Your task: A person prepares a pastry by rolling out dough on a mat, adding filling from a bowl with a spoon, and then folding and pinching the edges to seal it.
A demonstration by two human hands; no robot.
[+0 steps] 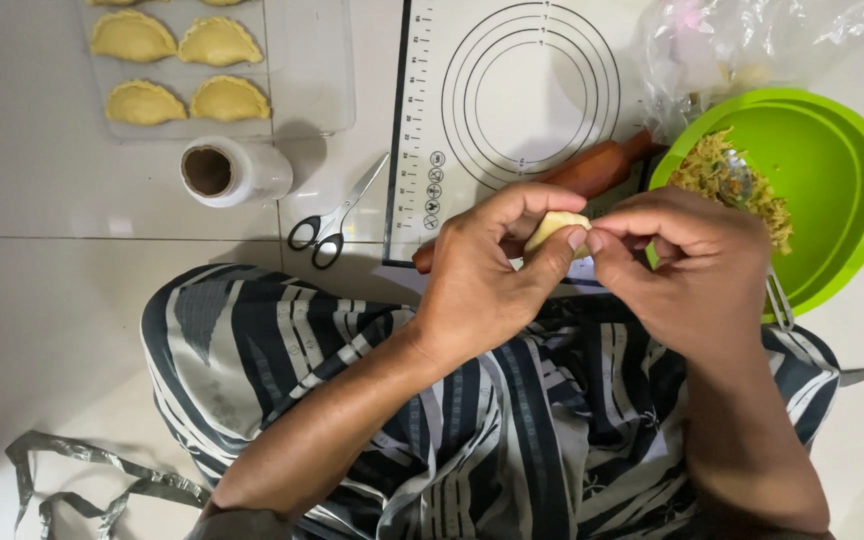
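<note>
A pale yellow piece of folded dough (554, 228) sits between my two hands, above my lap. My left hand (492, 270) cups it from the left, thumb and fingers wrapped around it. My right hand (682, 265) pinches its right edge with thumb and forefinger. Most of the dough is hidden by my fingers. Just behind the hands lies a brown wooden rolling pin (592, 170) on a white baking mat (512, 90) printed with circles.
A green bowl (837, 190) with shredded filling and a spoon stands at right. A clear tray (302, 90) holds several shaped pastries (180, 70) at top left. A roll of film (232, 172), scissors (332, 225) and a plastic bag (742, 40) lie on the tiled floor.
</note>
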